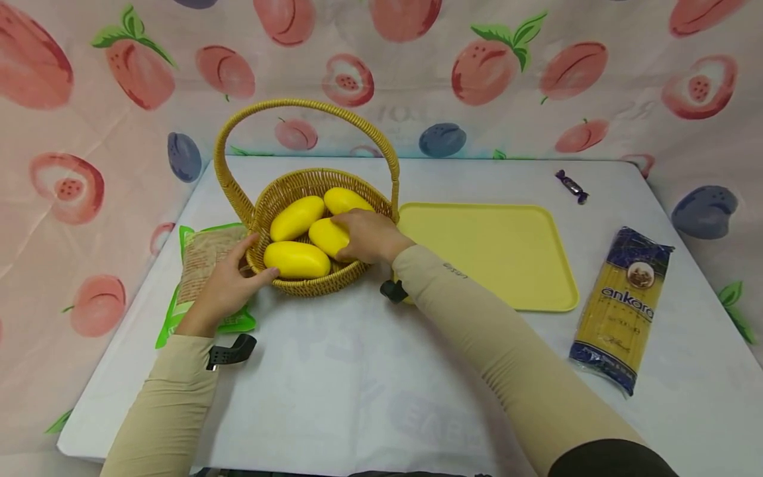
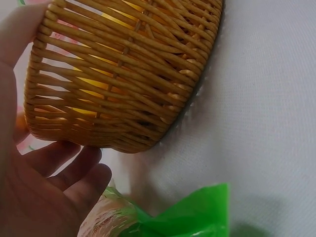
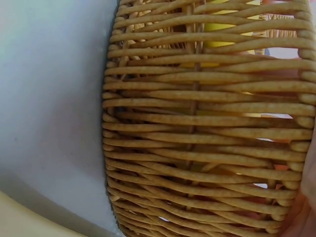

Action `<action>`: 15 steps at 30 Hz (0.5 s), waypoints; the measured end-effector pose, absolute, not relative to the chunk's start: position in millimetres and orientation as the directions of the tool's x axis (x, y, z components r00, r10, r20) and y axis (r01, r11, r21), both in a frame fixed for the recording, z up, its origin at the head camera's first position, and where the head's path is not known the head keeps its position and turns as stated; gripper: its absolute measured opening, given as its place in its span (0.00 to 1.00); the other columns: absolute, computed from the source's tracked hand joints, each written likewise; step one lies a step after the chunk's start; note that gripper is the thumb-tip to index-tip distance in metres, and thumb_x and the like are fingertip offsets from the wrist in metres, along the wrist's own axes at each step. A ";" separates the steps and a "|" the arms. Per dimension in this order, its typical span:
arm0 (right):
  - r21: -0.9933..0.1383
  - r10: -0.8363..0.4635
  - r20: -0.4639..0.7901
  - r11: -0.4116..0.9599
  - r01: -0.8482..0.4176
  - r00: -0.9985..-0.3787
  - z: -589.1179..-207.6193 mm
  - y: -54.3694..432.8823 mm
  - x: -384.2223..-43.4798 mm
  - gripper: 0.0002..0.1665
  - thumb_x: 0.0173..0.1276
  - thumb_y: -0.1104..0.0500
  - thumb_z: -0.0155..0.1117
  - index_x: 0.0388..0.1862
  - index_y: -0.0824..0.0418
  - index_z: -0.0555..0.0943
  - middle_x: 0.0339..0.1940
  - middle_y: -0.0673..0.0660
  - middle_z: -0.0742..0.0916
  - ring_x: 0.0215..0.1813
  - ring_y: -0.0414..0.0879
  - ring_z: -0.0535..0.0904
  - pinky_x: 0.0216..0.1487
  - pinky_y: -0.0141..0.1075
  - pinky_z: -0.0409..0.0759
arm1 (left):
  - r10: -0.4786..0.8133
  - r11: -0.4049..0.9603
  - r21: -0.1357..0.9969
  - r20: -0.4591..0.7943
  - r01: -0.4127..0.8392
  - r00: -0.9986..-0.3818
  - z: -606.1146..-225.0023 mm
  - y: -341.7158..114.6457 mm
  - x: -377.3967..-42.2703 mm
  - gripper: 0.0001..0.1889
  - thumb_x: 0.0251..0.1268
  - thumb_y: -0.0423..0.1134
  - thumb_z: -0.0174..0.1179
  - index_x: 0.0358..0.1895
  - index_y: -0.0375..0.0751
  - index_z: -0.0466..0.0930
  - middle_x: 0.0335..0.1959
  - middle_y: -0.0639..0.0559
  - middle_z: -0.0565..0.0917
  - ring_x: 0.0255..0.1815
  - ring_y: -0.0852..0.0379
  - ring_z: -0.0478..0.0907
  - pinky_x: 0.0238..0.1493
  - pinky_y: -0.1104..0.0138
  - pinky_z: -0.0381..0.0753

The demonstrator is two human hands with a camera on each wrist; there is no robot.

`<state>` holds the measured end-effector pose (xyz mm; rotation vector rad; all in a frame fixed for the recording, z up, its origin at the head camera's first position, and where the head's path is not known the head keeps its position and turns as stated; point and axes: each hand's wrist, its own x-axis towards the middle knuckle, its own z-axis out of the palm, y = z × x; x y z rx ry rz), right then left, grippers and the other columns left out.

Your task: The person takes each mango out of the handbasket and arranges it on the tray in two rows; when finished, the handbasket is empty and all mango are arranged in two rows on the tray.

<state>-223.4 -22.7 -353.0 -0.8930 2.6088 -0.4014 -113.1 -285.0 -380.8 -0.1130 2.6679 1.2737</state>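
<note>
A wicker basket [image 1: 310,286] with a tall arched handle stands at the left of the table, holding several yellow mangoes [image 1: 297,259]. My left hand [image 1: 229,283] holds its left rim, the thumb along the near side. In the left wrist view, curled fingers [image 2: 81,173] lie against the woven wall. My right hand [image 1: 372,236] reaches over the right rim and grips the middle mango [image 1: 326,236] between thumb and fingers. In the right wrist view the basket wall [image 3: 207,123] hides most of that hand.
A green-edged bag [image 1: 205,265] lies partly under my left hand. Right of the basket is a yellow tray [image 1: 483,255], with my right forearm crossing its near corner. Farther right lie a pasta packet [image 1: 622,308] and a small wrapped candy [image 1: 571,186]. A fruit-print cloth hangs behind.
</note>
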 end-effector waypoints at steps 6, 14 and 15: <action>-0.389 -0.637 -0.222 0.752 -0.532 -0.738 -353.3 -20.9 -222.7 0.43 0.70 0.45 0.67 0.79 0.55 0.64 0.75 0.54 0.71 0.75 0.50 0.64 0.72 0.43 0.63 | 0.006 0.642 0.752 -0.200 -0.150 -0.980 -379.4 -283.8 -112.8 0.51 0.66 0.62 0.62 0.83 0.47 0.43 0.79 0.34 0.51 0.72 0.30 0.59 0.68 0.39 0.61; -0.421 -0.648 -0.168 0.729 -0.540 -0.743 -354.9 -16.8 -220.9 0.43 0.70 0.44 0.66 0.79 0.54 0.64 0.76 0.56 0.70 0.75 0.50 0.63 0.70 0.43 0.65 | 0.011 0.631 0.760 -0.206 -0.153 -0.978 -380.7 -284.8 -113.3 0.51 0.66 0.62 0.62 0.83 0.48 0.42 0.79 0.35 0.50 0.73 0.30 0.59 0.68 0.40 0.61; -0.427 -0.650 -0.158 0.723 -0.542 -0.743 -355.3 -16.3 -220.9 0.43 0.70 0.44 0.66 0.79 0.54 0.63 0.76 0.56 0.69 0.75 0.50 0.63 0.70 0.43 0.65 | 0.011 0.631 0.761 -0.205 -0.153 -0.979 -380.8 -284.9 -113.3 0.51 0.66 0.62 0.62 0.83 0.48 0.42 0.79 0.35 0.50 0.73 0.30 0.59 0.68 0.40 0.61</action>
